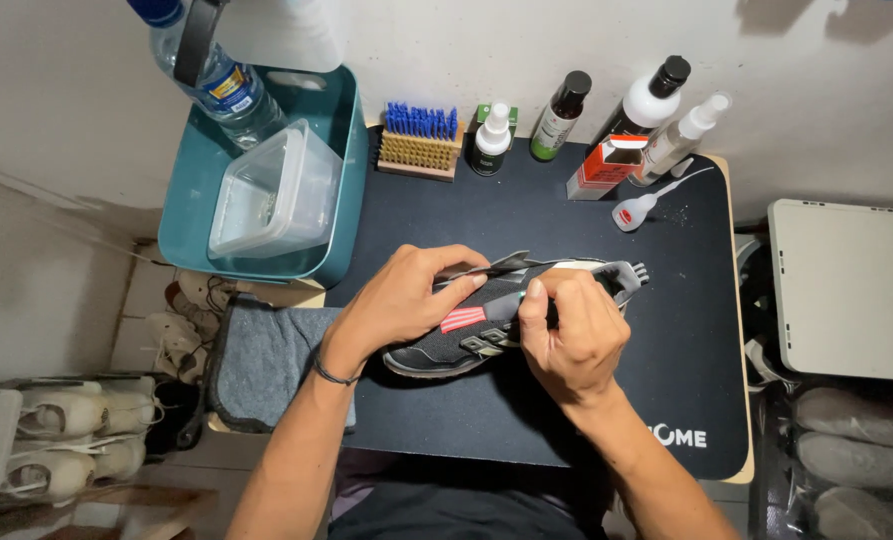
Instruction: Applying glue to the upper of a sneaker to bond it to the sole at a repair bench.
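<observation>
A black rectangular desk mat (526,400) served as landmark. At its centre a black low-cut fabric sneaker (466,345) was steadied, tongue pinched by the closed left hand (396,300). Judged light, pliable; best gripped at collar. A grey-handled small brush (566,290) was clasped firmly by the right hand (571,335).

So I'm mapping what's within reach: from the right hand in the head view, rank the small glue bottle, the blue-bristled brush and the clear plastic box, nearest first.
From the right hand, which grips a grey brush on the shoe:
1. Small glue bottle, lying up and slightly right on the mat.
2. Blue-bristled brush, at the mat's far edge, up and left.
3. Clear plastic box, farthest, in the teal tub to the left.
</observation>
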